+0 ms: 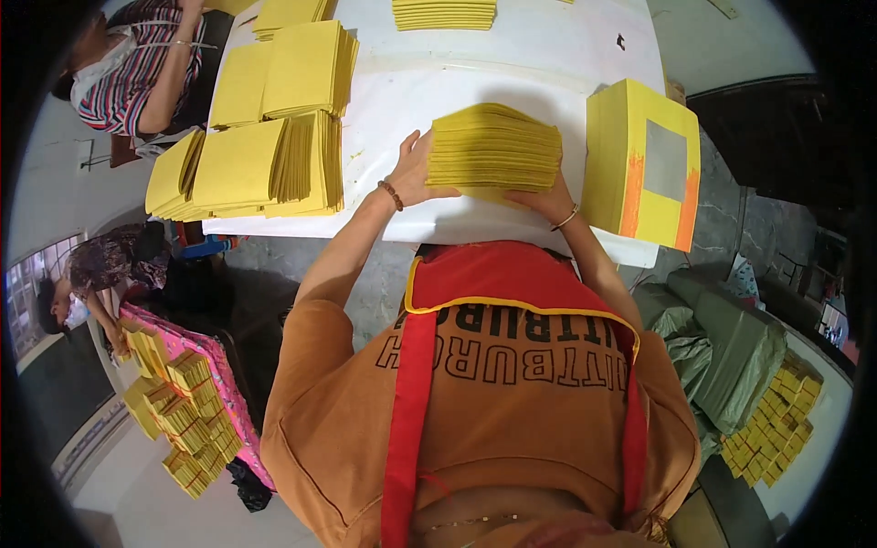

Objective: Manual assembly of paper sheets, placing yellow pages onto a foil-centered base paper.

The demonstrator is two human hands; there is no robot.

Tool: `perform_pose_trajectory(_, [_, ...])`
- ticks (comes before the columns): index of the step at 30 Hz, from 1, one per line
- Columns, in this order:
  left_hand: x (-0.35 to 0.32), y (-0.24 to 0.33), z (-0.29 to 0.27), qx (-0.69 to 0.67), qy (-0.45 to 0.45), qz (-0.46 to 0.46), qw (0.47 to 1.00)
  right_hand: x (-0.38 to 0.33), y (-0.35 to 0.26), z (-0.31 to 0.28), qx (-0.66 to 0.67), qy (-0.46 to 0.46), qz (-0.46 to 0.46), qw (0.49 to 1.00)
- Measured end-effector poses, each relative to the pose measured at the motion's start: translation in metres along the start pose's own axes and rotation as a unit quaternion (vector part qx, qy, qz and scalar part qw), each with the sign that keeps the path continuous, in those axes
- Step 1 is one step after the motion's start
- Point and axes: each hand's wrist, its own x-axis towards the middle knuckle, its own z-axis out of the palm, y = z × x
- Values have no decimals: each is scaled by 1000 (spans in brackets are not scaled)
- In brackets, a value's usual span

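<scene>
Landmark: counter [512, 78]. White covering, faint crease across it, a small dark mark toward its far right.

Stack [493, 155], yellow, layered: at the counter's near edge, about mid-width, layer edges facing the wearer. Cannot tell whether its underside touches the counter. Left hand [417, 173]: fingers closed on the left end. Right hand [545, 198]: fingers closed on the right end, partly hidden by it.

On the counter, left side: yellow piles [233, 169], some leaning and fanned. Far edge: another pile [445, 14]. Right side: yellow block [607, 160] with grey panel and orange patches.

Room, left of the counter: seated person in striped top [137, 68]; lower in view, second person [114, 260] bending, arm reaching to yellow bundles [187, 416] beside pink cloth [215, 365]. Right of the counter: green sacks [735, 356], more bundles [772, 425]. Below the counter: grey floor [269, 283].
</scene>
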Motion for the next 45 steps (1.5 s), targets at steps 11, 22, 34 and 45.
perform_pose_trajectory(11, [34, 57, -65, -642, 292, -13, 708, 17, 1, 1, 374, 4, 91, 923])
perform_pose_trajectory(22, [57, 70, -56, -492, 340, -165, 784, 29, 13, 39, 401, -20, 141, 905])
perform_pose_trajectory(34, [41, 40, -52, -373, 234, -86, 894, 84, -32, 24, 384, 122, 188, 896])
perform_pose_trajectory(45, [48, 18, -21, -284, 188, -84, 936, 81, 15, 25, 530, -44, 170, 829])
